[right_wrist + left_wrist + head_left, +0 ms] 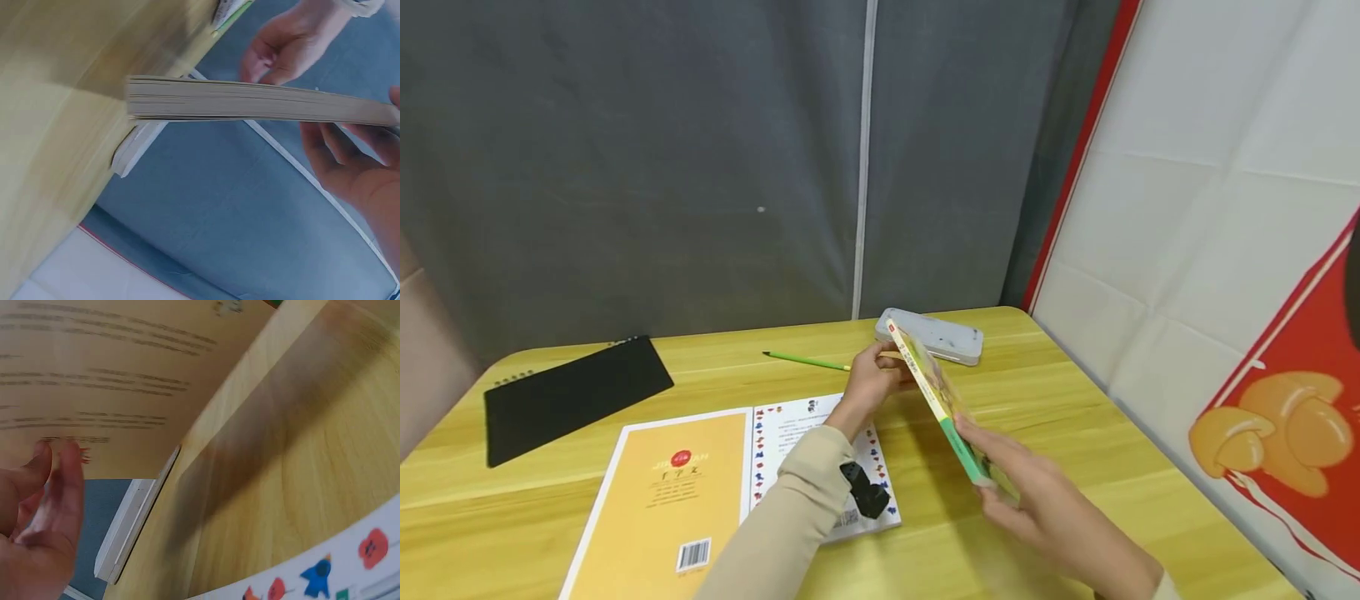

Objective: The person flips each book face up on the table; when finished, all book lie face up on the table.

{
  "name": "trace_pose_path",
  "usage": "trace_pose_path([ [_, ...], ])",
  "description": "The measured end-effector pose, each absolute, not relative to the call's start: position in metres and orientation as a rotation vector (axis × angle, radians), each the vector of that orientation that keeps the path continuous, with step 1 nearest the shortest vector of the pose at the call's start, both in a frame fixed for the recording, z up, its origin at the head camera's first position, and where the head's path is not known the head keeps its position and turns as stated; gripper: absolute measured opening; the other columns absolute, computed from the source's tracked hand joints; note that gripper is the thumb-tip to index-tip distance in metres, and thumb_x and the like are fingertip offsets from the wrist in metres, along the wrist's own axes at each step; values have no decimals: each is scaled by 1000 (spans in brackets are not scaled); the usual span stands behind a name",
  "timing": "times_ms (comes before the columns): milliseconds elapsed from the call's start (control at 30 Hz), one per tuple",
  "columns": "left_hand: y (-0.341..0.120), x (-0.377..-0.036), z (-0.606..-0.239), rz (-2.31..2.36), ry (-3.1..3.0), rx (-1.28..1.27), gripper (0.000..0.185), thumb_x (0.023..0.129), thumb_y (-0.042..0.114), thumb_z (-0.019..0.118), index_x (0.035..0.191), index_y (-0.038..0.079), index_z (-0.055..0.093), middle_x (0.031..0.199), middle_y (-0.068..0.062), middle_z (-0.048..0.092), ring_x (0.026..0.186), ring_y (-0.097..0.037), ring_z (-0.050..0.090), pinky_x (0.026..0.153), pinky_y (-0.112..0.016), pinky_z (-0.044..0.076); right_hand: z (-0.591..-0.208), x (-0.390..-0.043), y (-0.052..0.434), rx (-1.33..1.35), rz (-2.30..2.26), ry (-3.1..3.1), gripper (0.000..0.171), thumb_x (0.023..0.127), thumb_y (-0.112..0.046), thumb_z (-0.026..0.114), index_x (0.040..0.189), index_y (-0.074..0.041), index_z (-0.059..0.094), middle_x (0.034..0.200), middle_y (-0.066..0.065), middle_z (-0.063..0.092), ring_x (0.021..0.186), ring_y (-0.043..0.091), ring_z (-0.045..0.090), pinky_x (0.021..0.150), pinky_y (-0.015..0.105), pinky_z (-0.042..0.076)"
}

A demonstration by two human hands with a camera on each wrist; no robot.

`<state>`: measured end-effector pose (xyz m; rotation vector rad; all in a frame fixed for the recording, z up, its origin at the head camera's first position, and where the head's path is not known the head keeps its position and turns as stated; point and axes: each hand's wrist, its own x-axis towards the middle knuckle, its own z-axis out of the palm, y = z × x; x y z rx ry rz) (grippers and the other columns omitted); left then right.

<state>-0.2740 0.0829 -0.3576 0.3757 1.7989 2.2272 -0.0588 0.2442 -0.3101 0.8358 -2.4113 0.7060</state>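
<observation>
Only a barcode shows clearly on the yellow book cover (670, 500); its title print is too small to read.

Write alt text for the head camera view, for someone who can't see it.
Two hands hold a thin book on edge above a wooden table, the left hand at its far end, the right hand at its near end. An open yellow book, a green pencil and a grey case lie nearby.

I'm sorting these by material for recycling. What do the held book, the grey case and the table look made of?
The book, gripped by the left hand and right hand, looks like paper with a glossy card cover; stacked page edges show. The grey case seems smooth hard plastic, perhaps metal. The table shows pale wood grain, possibly laminate.
</observation>
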Motion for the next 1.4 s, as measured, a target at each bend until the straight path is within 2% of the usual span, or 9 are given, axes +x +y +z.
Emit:
trace_pose_path([
  [133, 69, -276, -351, 2239, 1721, 321, 35, 101, 8, 56, 134, -2, 54, 85, -17, 71, 71, -19, 72, 77, -36, 60, -318, -62, 243, 817, 536, -2450, 71, 83, 5, 70, 149, -6, 44, 140, 15, 56, 116, 23, 62, 85, 34, 57],
  [267, 57, -278, -349, 2164, 1825, 253, 44, 104, 31, 54, 129, -5, 58, 80, -12, 70, 62, -15, 69, 76, -40, 60, -326, -65, 238, 832, 457, -2545, 66, 87, -4, 74, 146, -5, 46, 144, 14, 53, 121, 31, 60, 89, 44, 55],
  [433, 52, -279, -357, 1983, 2000, 249, 31, 99, 19, 61, 116, -8, 63, 75, -9, 68, 56, -11, 65, 68, -36, 60, -334, -65, 231, 616, 511, -2851, 69, 85, -22, 79, 146, -10, 48, 153, 15, 43, 131, 36, 50, 97, 51, 49],
  [533, 50, -278, -363, 1923, 2040, 201, 37, 98, 17, 62, 128, -4, 57, 72, -8, 67, 53, -12, 63, 60, -31, 59, -338, -67, 235, 335, 604, -3056, 82, 80, -29, 84, 149, -13, 44, 158, 19, 31, 137, 43, 41, 102, 59, 42],
  [700, 46, -278, -373, 1835, 2093, 162, 48, 97, 17, 62, 140, 3, 46, 64, -9, 62, 46, -14, 60, 52, -29, 57, -350, -76, 257, -8, 675, -3254, 91, 74, -24, 87, 152, -12, 40, 159, 30, 16, 138, 61, 21, 100, 77, 26],
  [867, 45, -276, -378, 1681, 2277, 292, 49, 97, 18, 64, 141, 2, 49, 65, -8, 63, 49, -12, 59, 52, -28, 53, -359, -79, 274, -97, 604, -3329, 84, 77, -29, 84, 149, -13, 45, 153, 36, 27, 133, 59, 35, 98, 71, 37],
  [1033, 45, -276, -380, 1487, 2544, 435, 46, 95, 21, 68, 135, 0, 59, 76, -7, 57, 64, -15, 48, 58, -27, 38, -360, -78, 280, -92, 583, -3324, 82, 77, -29, 84, 149, -14, 46, 149, 36, 34, 130, 53, 43, 98, 65, 42],
  [1267, 40, -278, -385, 1325, 2694, 552, 32, 91, 18, 73, 117, -1, 71, 113, -15, 60, 104, -27, 48, 81, -38, 42, -361, -78, 280, -84, 612, -3316, 82, 77, -23, 85, 149, -12, 46, 148, 38, 33, 130, 55, 41, 96, 67, 42],
  [1400, 29, -279, -378, 1287, 2692, 579, 46, 93, 23, 70, 129, -5, 62, 117, -19, 56, 102, -27, 49, 85, -42, 45, -361, -77, 280, -58, 631, -3306, 81, 79, -22, 84, 149, -13, 45, 148, 39, 32, 130, 55, 40, 97, 67, 41],
])
